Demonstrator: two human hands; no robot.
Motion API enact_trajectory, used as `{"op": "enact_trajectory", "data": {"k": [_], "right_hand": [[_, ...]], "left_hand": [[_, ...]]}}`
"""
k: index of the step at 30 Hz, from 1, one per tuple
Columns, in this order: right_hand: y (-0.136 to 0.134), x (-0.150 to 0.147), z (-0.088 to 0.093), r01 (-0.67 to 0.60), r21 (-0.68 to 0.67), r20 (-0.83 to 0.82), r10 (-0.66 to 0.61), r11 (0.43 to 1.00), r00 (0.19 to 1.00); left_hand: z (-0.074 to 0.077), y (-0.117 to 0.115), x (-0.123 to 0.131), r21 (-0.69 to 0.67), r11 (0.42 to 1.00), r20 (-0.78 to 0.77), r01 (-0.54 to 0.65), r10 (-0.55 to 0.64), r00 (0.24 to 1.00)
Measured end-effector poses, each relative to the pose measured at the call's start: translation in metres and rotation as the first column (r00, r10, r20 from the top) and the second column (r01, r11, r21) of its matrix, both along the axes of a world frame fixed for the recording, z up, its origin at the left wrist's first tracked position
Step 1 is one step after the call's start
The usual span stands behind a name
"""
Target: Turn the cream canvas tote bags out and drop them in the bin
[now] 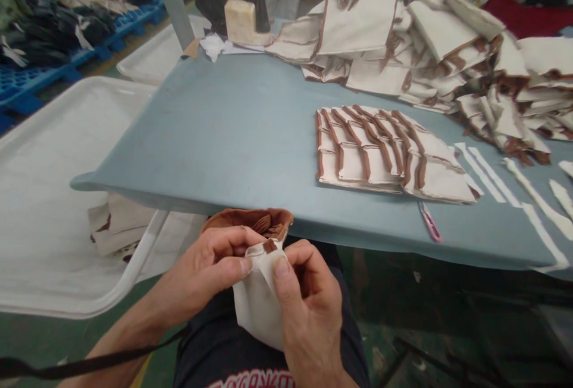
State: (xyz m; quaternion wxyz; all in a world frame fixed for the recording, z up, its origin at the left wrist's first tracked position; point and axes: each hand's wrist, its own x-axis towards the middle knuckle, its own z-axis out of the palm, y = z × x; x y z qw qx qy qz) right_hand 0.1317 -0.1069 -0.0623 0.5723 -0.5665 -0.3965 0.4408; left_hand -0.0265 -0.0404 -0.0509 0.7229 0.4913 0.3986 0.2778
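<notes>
Close to my lap, a cream fabric piece point(256, 310) with brown inside its top edge is held up between my two hands. The thumb and fingers of my left hand point(215, 262) pinch its upper left edge. On the other side my right hand point(308, 298) grips the upper right edge, thumb on the front. A small brown tab point(270, 246) shows at the edge between the thumbs. Just behind, against the table edge, a brown fabric pouch point(244, 218) gapes, with folded brown strips inside.
On the blue-covered table point(215, 125) lie overlapping rows of cream pieces with brown edging point(371, 149). Pink thread snips point(430, 222) rest by the front edge, white strips point(487, 173) to the right. A large heap of cream pieces point(358, 18) fills the back. White trays point(54, 197) stand left.
</notes>
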Motion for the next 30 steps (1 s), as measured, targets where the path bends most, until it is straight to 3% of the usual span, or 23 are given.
{"op": "enact_trajectory", "data": {"k": [6,16,20,30], "right_hand": [[0.001,-0.003,-0.003,0.028,-0.006,-0.022,-0.029,1.0,0.999],[0.003,-0.006,-0.002,0.009,-0.024,-0.054,-0.01,1.0,0.998],[0.003,-0.006,0.005,0.017,-0.026,-0.021,-0.018,1.0,1.0],[0.006,-0.004,0.007,-0.026,-0.067,-0.041,0.024,0.997,0.999]], "left_hand": [[-0.011,-0.005,-0.004,0.01,1.0,0.016,0.025,-0.025,1.0],[0.003,-0.008,0.008,0.096,0.992,-0.148,-0.084,0.097,0.984],[0.005,-0.009,0.013,0.079,0.987,-0.152,-0.143,0.154,0.976],[0.01,-0.007,0.013,0.04,0.987,-0.081,-0.155,0.158,0.984]]}}
